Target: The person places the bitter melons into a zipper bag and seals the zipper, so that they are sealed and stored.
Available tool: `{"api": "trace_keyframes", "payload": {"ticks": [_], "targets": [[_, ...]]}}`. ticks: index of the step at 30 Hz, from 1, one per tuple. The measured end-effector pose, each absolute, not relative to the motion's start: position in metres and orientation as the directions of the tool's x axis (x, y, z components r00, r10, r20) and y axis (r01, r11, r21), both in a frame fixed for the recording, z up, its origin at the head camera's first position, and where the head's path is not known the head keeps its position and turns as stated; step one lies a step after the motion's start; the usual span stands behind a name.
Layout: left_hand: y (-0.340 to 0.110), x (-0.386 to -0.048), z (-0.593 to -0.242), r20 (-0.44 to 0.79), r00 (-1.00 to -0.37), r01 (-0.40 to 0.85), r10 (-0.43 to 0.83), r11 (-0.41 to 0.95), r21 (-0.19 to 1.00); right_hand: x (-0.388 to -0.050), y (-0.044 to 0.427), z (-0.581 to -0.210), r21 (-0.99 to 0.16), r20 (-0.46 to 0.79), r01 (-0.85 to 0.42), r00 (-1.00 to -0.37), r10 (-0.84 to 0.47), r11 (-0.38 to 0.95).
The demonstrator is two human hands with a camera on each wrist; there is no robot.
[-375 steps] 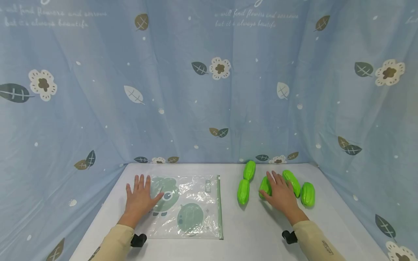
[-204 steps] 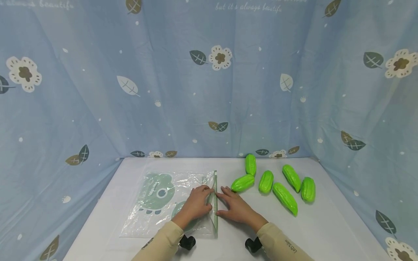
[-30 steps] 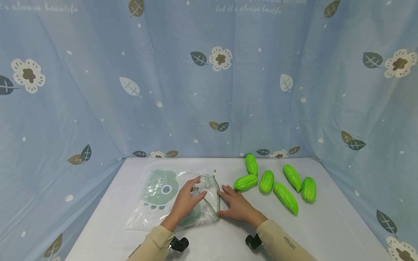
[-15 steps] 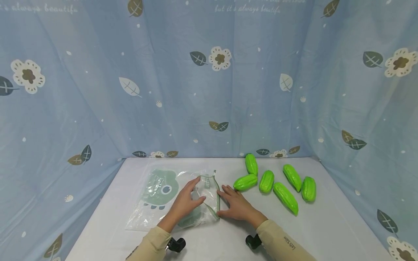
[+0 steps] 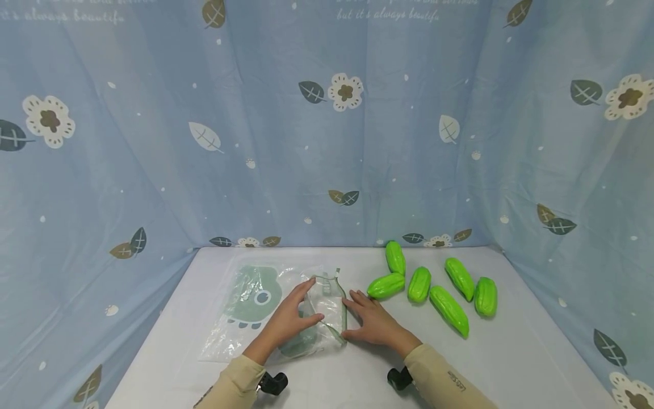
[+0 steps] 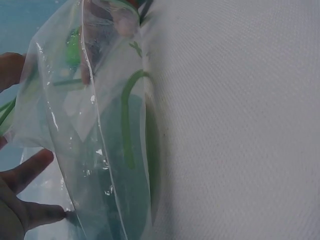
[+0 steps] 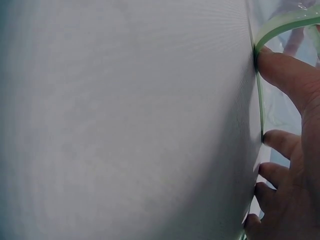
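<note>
A clear plastic bag [image 5: 225, 335] with green cartoon prints lies flat on the white table, its green-edged mouth spread apart on the right side. The left hand [image 5: 288, 320] touches the upper edge of that mouth, thumb and fingers spread wide. At the lower green edge rests the right hand [image 5: 374, 322], fingertips against the strip. In the right wrist view the thumb and fingers of the right hand [image 7: 290, 125] line up along the green strip [image 7: 261, 100]. The left wrist view shows raised clear film [image 6: 75, 140] beside extended fingers.
Several bright green, ridged, elongated pieces [image 5: 448, 311] lie to the right of the bag, the nearest [image 5: 386, 286] just beyond the right hand. A blue patterned curtain [image 5: 286, 170] surrounds the white table [image 5: 327, 392] at the back and sides.
Since the oldest frame, both hands have come together at the bag's right edge, and the right hand has left the green pieces. The bag's mouth has parted; lately the hands have hardly moved.
</note>
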State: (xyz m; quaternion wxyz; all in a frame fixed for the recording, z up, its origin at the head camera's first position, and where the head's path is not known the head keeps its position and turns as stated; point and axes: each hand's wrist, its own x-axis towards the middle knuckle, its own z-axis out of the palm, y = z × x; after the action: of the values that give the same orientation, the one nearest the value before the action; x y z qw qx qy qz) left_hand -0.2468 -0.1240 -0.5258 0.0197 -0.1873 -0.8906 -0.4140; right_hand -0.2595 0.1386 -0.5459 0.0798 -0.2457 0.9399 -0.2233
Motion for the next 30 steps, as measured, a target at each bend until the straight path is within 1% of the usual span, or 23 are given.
{"api": "trace_keyframes", "payload": {"ticks": [22, 30], "targets": [[-0.1247, -0.2442, -0.5294, 0.138, -0.937, 0.322, 0.32, 0.645, 0.693, -0.2591, 0.1384, -0.5441, -0.463, -0.015, -0.455, -0.854, -0.519, 0.761], [-0.1241, -0.2448, -0.5312, 0.137, -0.938, 0.322, 0.318, 0.654, 0.684, -0.2601, 0.1389, -0.5457, -0.461, -0.021, -0.45, -0.856, -0.517, 0.765]]}}
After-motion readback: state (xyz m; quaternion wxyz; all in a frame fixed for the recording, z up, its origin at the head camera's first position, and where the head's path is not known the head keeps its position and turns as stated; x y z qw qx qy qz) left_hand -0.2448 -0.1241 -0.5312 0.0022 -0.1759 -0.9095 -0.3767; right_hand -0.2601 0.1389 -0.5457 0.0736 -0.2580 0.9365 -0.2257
